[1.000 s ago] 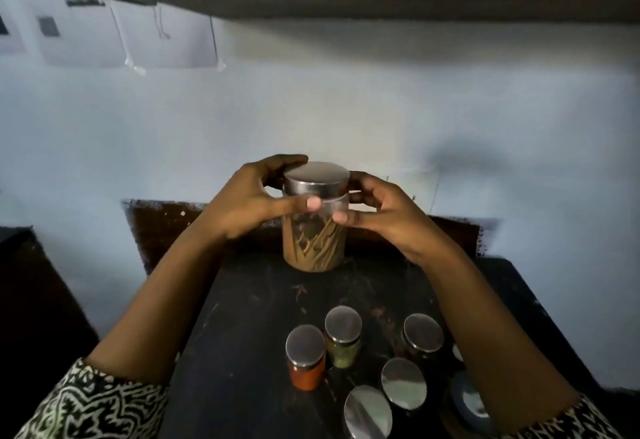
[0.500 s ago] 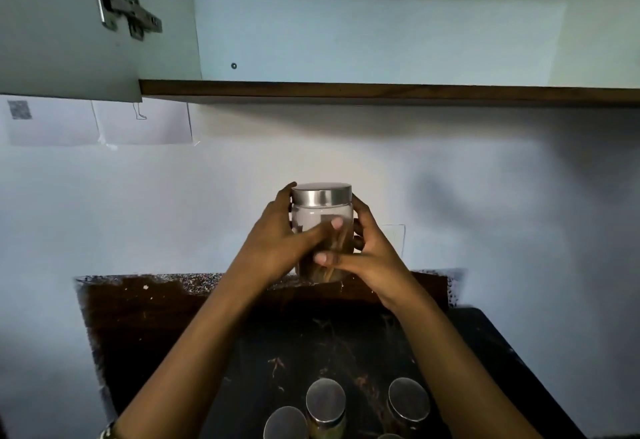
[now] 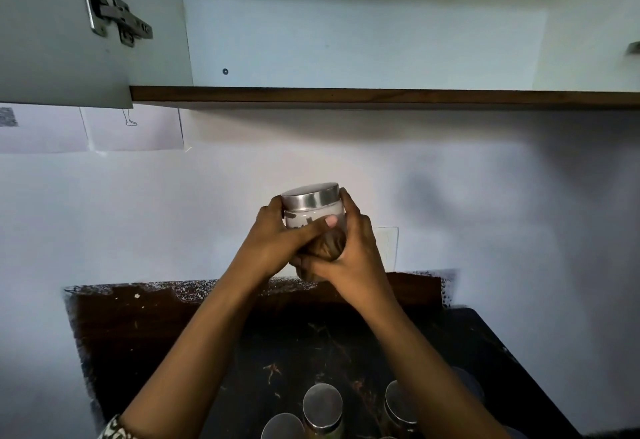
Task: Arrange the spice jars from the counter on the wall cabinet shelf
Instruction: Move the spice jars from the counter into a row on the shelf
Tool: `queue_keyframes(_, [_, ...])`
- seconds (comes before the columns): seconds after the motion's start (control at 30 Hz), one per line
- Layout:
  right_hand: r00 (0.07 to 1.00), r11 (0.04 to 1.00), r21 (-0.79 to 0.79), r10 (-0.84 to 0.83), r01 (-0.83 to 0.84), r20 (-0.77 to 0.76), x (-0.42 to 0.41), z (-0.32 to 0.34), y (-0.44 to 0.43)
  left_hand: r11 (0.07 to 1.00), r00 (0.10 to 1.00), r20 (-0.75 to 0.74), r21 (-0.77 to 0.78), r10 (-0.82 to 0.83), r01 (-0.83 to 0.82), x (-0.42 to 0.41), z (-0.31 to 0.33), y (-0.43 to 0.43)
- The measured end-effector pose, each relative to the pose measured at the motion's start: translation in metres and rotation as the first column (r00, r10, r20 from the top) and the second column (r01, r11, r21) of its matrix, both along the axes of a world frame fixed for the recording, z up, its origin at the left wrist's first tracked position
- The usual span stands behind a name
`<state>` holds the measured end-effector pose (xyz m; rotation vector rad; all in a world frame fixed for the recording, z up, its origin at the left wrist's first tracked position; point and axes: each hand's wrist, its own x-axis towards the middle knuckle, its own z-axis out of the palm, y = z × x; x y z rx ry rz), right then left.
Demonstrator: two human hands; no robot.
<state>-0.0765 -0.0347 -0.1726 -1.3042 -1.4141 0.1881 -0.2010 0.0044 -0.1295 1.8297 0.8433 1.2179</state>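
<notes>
A glass spice jar (image 3: pixel 313 212) with a steel lid and brown sticks inside is held in the air above the counter, below the cabinet shelf (image 3: pixel 381 95). My left hand (image 3: pixel 277 244) grips its left side, thumb across the front. My right hand (image 3: pixel 349 251) wraps the right side and cups the bottom. The jar leans slightly to the left. Three other steel-lidded jars stand on the dark counter (image 3: pixel 173 328) at the bottom: one in the middle (image 3: pixel 322 404), one to the right (image 3: pixel 401 404), one lower left (image 3: pixel 282 426).
The wall cabinet is open, its door (image 3: pixel 62 30) with a metal hinge (image 3: pixel 114 19) swung to the left. Its white interior (image 3: pixel 363 30) shows nothing on the shelf. Paper sheets (image 3: pixel 135 129) hang on the wall under the door.
Both hands have carried the jar upward from the counter, and my view has tilted up, bringing the cabinet interior into sight. My right hand has slid lower under the jar.
</notes>
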Motion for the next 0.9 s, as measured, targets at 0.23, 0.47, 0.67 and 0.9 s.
queue_keyframes(0.23, [0.872,0.885,-0.142,0.388,-0.443,-0.298,0.028,0.015,-0.008,0.965,0.98,0.04,-0.173,-0.193,0.197,-0.012,0.008,0.014])
queue_keyframes(0.47, [0.968,0.984,-0.038,0.161,-0.171,-0.193,0.012,0.009,-0.005,0.964,0.981,0.043,-0.182,-0.188,0.192,0.002,-0.005,0.015])
queue_keyframes(0.67, [0.938,0.958,-0.099,0.24,-0.271,-0.25,0.024,0.022,-0.017,0.921,0.951,0.124,-0.24,-0.284,0.307,-0.007,0.007,0.021])
queue_keyframes(0.9, [0.887,0.941,-0.078,0.281,-0.33,-0.366,0.027,0.032,-0.019,0.911,0.931,0.257,-0.254,-0.261,0.325,-0.003,0.008,0.017])
